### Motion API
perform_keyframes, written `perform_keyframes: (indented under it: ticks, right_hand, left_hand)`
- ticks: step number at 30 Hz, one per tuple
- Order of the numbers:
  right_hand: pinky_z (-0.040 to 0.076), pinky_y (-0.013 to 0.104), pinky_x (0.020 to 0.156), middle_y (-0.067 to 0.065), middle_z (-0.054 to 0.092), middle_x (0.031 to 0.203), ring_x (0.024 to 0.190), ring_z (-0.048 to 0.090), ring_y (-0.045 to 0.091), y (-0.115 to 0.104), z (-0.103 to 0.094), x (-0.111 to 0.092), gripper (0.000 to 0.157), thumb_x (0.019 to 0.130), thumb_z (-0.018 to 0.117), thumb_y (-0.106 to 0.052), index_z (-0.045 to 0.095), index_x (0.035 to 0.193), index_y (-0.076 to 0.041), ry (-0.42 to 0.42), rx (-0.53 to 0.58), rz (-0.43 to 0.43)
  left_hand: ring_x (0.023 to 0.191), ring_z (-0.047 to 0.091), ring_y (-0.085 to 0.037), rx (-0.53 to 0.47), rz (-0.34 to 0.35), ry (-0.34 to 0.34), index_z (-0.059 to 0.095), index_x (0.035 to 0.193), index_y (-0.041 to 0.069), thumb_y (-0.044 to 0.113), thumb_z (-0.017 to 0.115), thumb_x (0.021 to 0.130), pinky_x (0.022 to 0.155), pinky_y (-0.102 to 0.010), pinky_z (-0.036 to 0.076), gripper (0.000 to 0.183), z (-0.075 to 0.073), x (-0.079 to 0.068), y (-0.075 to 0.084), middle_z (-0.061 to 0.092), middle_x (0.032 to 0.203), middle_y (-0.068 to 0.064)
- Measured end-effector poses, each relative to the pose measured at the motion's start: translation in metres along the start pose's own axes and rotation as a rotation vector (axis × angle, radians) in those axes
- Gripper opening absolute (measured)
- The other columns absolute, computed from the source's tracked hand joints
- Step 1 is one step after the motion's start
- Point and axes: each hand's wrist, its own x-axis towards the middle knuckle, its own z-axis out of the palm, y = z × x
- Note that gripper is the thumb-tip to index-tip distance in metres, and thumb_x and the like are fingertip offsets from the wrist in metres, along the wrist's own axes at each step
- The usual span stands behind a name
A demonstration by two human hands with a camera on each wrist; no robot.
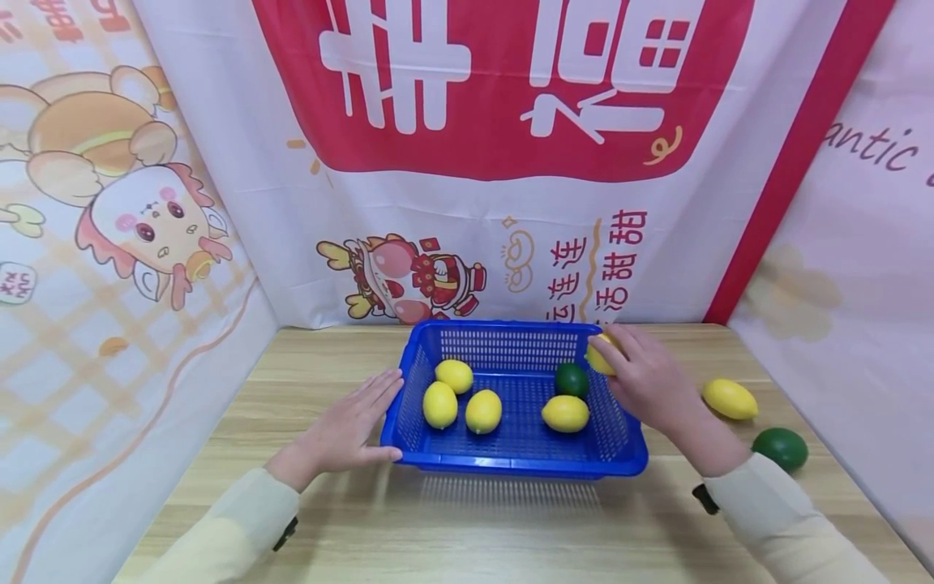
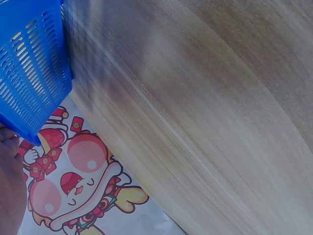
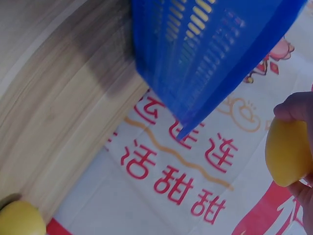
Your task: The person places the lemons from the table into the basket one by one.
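Observation:
A blue plastic basket [image 1: 511, 464] stands on the wooden table. Inside it, three yellow lemons [image 1: 483, 411] lie toward the left; another lemon [image 1: 565, 414] and a dark green fruit [image 1: 571, 380], perhaps a lime, lie toward the right. My left hand [image 1: 350, 426] rests against the basket's left side, fingers straight and thumb at the front corner. My right hand [image 1: 649, 377] grips a lemon [image 1: 601, 354] over the right back corner of the basket. The right wrist view shows that held lemon [image 3: 288, 152] between thumb and fingers, apart from the basket wall [image 3: 195, 58].
On the table to the right of the basket lie a lemon [image 1: 730, 399] and a dark green fruit [image 1: 780, 449], close to my right forearm. A printed cloth [image 1: 503, 195] hangs behind the table [image 1: 328, 519], and more printed cloths stand at both sides.

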Motion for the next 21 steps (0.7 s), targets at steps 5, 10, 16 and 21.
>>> perform_keyframes:
  ticks: [5,10,16,21]
  right_hand:
    - [0.051,0.052,0.089,0.026,0.057,0.120,0.108,0.057,0.041,-0.010,0.005,0.006,0.054,0.070,0.077,-0.001,0.060,0.121,0.001,0.018,0.058,-0.046]
    - [0.051,0.051,0.089,0.023,0.057,0.118,0.109,0.057,0.039,-0.020,0.014,0.012,0.053,0.070,0.075,0.001,0.060,0.121,0.000,0.002,0.128,-0.076]
    - [0.050,0.050,0.094,0.020,0.058,0.121,0.114,0.055,0.037,-0.037,0.019,0.020,0.057,0.071,0.080,-0.001,0.059,0.124,-0.003,-0.087,0.166,-0.051]
    - [0.048,0.046,0.097,0.016,0.057,0.123,0.116,0.054,0.032,-0.051,0.022,0.027,0.062,0.071,0.086,-0.007,0.057,0.126,-0.007,-0.177,0.209,-0.007]
  left_hand:
    - [0.146,0.014,-0.029,-0.002,-0.004,-0.004,0.020,0.153,0.000,0.069,0.051,0.087,0.116,-0.046,0.019,0.101,-0.001,0.000,0.001,0.016,0.160,-0.015]
    - [0.146,0.015,-0.030,-0.001,0.002,0.000,0.020,0.153,-0.001,0.068,0.052,0.087,0.116,-0.046,0.019,0.101,-0.001,0.000,0.001,0.017,0.160,-0.016]
    - [0.146,0.015,-0.030,-0.003,0.001,0.002,0.020,0.153,0.000,0.068,0.052,0.087,0.115,-0.047,0.020,0.101,-0.001,-0.001,0.001,0.017,0.160,-0.016]
    - [0.146,0.015,-0.029,0.003,-0.003,0.004,0.020,0.153,0.000,0.069,0.052,0.087,0.115,-0.046,0.020,0.101,0.000,0.000,0.001,0.016,0.160,-0.015]
